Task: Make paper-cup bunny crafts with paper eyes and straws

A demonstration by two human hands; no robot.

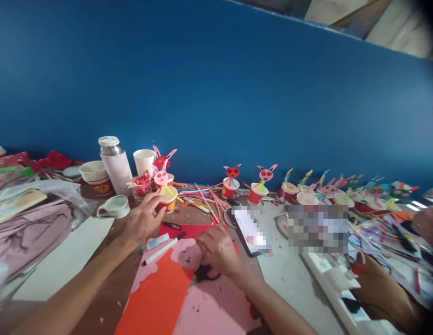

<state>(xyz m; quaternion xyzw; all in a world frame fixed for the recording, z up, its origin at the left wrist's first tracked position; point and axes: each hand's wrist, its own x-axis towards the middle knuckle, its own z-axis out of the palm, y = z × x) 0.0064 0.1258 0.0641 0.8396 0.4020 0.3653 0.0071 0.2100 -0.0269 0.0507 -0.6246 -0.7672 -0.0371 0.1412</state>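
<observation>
Nearest: pink sheet (216,307) on worktop (108,288), orange sheet (157,298) overlapping its left side. At the pink sheet's far end, right hand (218,251) has fingers curled down over black scissors (206,273), so prob. a cutting step. Beyond the sheet's far-left corner, past a marker (164,249), left hand (143,218) touches a bunny cup (169,201) w/ fingertips; gripped or not, can't tell. Lifting it would need a light pinch, since its paper ears stand tall.

Craft workshop: paper-cup rabbits (266,185), foam sheets (216,302).
</observation>
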